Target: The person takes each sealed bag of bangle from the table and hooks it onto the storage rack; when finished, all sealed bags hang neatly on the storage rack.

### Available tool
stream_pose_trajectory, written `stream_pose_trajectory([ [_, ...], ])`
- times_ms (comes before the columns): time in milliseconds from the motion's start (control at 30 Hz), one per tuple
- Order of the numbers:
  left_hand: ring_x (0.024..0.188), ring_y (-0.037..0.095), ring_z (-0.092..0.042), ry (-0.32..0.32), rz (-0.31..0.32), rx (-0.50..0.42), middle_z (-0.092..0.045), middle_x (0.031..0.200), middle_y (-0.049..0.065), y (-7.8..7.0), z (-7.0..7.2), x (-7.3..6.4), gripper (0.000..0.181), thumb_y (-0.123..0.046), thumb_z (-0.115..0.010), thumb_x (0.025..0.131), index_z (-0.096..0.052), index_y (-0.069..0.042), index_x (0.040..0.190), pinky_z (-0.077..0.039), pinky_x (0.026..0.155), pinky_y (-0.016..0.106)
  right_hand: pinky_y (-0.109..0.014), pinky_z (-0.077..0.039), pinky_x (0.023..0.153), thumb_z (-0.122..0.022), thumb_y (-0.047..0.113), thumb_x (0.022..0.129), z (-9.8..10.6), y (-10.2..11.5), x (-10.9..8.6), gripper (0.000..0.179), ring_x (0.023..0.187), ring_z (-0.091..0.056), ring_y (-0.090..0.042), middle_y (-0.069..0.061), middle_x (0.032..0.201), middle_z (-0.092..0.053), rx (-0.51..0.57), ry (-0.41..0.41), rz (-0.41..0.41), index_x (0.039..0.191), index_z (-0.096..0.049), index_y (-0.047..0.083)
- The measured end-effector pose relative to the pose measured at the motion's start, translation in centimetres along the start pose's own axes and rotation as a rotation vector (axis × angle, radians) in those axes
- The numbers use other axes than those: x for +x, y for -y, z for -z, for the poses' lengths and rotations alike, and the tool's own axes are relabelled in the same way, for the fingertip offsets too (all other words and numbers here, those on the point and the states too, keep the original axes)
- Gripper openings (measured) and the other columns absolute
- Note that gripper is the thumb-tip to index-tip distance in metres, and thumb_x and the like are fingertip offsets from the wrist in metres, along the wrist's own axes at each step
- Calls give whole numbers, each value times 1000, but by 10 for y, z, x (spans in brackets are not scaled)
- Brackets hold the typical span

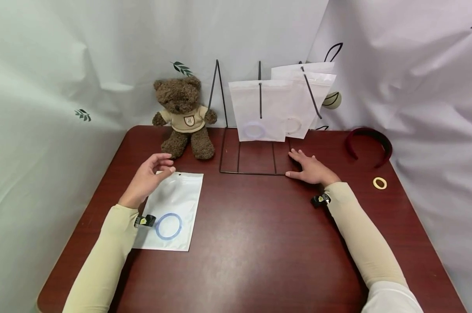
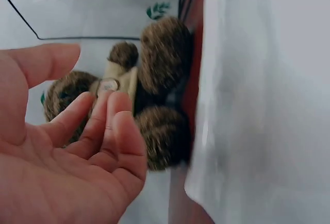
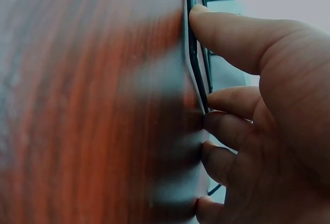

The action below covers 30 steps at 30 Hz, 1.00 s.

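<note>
My left hand (image 1: 147, 177) is over the upper left of a flat white zip pouch (image 1: 183, 195), its fingers loosely bent and nothing between them. Through the pouch's lower part shows a pale blue ring (image 1: 168, 226). In the left wrist view the thumb and fingertips (image 2: 124, 103) stand apart, with the pouch to their right. On the other side, my right hand (image 1: 312, 169) lies spread at the front right corner of a black wire rack (image 1: 251, 174). The right wrist view has the thumb against the rack's base wire (image 3: 192, 33) and the fingers down at the table surface.
White pouches (image 1: 265, 104) hang on the rack's hooks at the back. A brown teddy bear (image 1: 183, 113) in a beige shirt sits left of the rack. At the right are a dark red headband (image 1: 370, 132) and a pale yellow ring (image 1: 380, 178). White curtains (image 1: 103, 52) enclose the table.
</note>
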<state>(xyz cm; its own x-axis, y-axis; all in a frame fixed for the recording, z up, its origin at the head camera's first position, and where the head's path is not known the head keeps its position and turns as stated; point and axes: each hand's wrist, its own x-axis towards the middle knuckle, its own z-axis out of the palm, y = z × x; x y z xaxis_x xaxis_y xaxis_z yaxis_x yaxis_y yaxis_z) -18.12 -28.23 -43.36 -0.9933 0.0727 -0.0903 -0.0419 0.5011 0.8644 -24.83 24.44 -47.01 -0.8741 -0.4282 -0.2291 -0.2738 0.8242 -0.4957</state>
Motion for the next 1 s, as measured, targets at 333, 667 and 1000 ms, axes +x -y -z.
stream_pose_trajectory([
  [333, 145, 43, -30, 200, 107, 342, -33, 158, 21, 20, 12, 4, 84, -41, -79, 86, -38, -13, 154, -35, 110, 63, -70, -7, 120, -68, 48, 94, 3, 3, -1, 87, 157, -9, -40, -16, 169, -16, -19, 6, -9, 159, -27, 8],
  [667, 144, 54, -19, 237, 132, 530, -16, 160, 30, 32, 11, 2, 96, -34, -86, 80, -34, -12, 157, -32, 109, 69, -70, -7, 120, -68, 47, 93, 2, 3, -1, 87, 157, -8, -40, -16, 169, -16, -16, 17, -12, 159, -27, 8],
  [1000, 142, 44, -35, 183, 85, 493, -44, 153, 22, 34, 11, 1, 78, -27, -85, 82, -48, -18, 150, -33, 111, 66, -69, -6, 120, -68, 47, 94, 2, 5, -2, 87, 157, -8, -39, -16, 169, -16, -15, 11, -12, 160, -27, 8],
])
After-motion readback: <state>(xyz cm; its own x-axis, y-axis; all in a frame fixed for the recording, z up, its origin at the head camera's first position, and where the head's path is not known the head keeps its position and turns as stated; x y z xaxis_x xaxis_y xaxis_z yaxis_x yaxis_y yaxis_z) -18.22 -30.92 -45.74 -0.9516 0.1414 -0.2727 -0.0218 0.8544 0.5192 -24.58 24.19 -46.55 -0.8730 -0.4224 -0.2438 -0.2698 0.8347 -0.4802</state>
